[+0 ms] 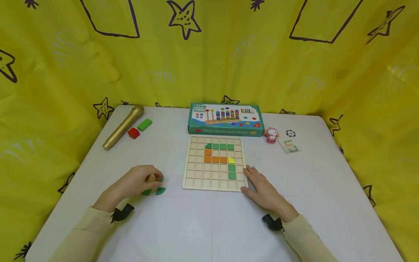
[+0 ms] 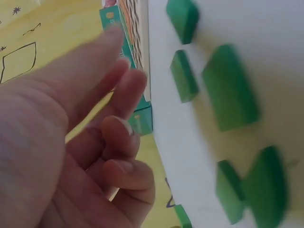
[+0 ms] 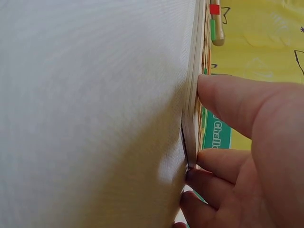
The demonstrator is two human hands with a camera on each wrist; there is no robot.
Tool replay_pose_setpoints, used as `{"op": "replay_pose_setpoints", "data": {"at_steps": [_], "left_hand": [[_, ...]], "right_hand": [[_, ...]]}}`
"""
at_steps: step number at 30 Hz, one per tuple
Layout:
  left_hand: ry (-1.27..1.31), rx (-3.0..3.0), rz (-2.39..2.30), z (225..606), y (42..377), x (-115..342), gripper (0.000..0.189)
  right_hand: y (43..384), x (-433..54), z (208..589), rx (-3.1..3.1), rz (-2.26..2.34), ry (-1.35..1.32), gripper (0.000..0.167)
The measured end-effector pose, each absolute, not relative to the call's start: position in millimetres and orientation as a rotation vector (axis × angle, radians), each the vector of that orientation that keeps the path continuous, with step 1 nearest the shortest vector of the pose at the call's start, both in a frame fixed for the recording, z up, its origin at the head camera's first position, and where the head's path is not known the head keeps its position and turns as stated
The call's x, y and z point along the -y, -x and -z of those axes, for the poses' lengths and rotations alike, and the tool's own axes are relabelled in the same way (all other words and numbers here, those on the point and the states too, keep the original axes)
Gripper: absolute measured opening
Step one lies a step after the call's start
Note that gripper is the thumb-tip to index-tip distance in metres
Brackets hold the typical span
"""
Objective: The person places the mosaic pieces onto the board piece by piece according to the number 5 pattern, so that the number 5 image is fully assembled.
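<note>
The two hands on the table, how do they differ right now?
The left hand is curled over a heap of loose green pieces on the table, while the right hand lies flatter against the wooden grid board. The left hand sits apart from the board; the right hand touches its near right corner, thumb on the edge. The wrist view shows the left fingers bent but gripping nothing. Both wear cream sleeves and a dark wrist device.

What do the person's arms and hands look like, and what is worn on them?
Both arms wear long cream sleeves that end at the wrists. A small black device sits at each wrist, beside the left hand and the right hand. The hands are bare: no gloves, and no rings or watch can be seen.
</note>
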State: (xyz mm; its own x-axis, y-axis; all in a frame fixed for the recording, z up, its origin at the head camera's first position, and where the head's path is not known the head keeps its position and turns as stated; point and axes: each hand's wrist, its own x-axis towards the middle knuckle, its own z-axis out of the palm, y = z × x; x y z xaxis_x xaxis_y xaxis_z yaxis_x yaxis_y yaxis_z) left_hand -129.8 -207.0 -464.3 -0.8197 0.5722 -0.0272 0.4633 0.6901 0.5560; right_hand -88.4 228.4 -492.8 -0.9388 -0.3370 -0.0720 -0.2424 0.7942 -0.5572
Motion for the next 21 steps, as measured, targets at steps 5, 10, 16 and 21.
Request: {"op": "replay_pose_setpoints", "data": {"at_steps": [5,10,16,21], "left_hand": [[-0.945,-2.630,-0.701,467,121,209,0.029],[-0.886,-2.646,-0.687,468,118,208,0.026],[-0.897,-2.664,-0.692,469,120,206,0.021],[-0.958,-2.679,-0.689,465,122,189,0.021]], "right_hand": [[88,-231,492,-2.819,0.844,0.449,0.072],[89,-228,493,-2.807,0.856,0.457,0.071],[89,-227,494,-2.815,0.837,0.446,0.071],[89,-228,494,-2.816,0.838,0.434,0.072]]}}
